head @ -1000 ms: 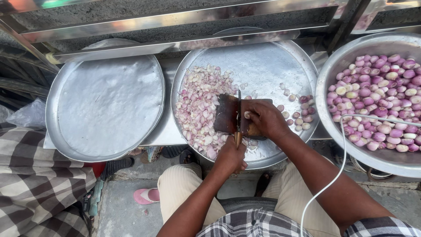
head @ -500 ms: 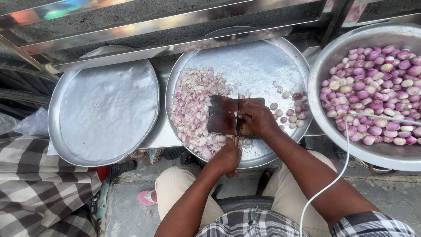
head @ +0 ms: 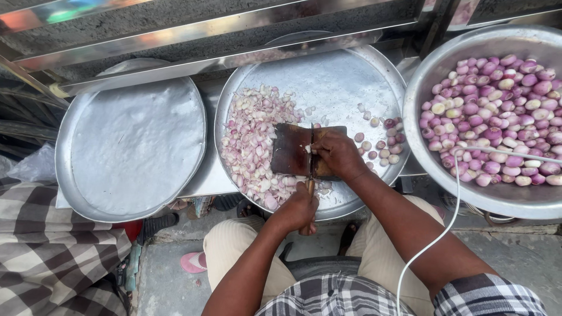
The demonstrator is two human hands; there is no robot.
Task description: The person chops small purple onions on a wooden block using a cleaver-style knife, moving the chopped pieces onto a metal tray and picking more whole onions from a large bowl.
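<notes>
Steel basin [head: 427, 169] at frame right holds peeled whole shallots [head: 497, 117]. Centre round tray [head: 351, 76] carries sliced shallots [head: 252, 146] and a dark wooden cutting board [head: 290, 151]. Left hand [head: 297, 209] is closed around the knife [head: 310, 161] handle; right hand [head: 336, 153], fingers curled, pins a shallot piece [head: 307, 148] on the board.

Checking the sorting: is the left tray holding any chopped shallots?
No, the left tray shows bare metal; the chopped shallots lie in the middle tray.

Steel counter [head: 211, 175] bearing two round trays [head: 76, 175] [head: 374, 76] and a big bowl [head: 468, 193].
</notes>
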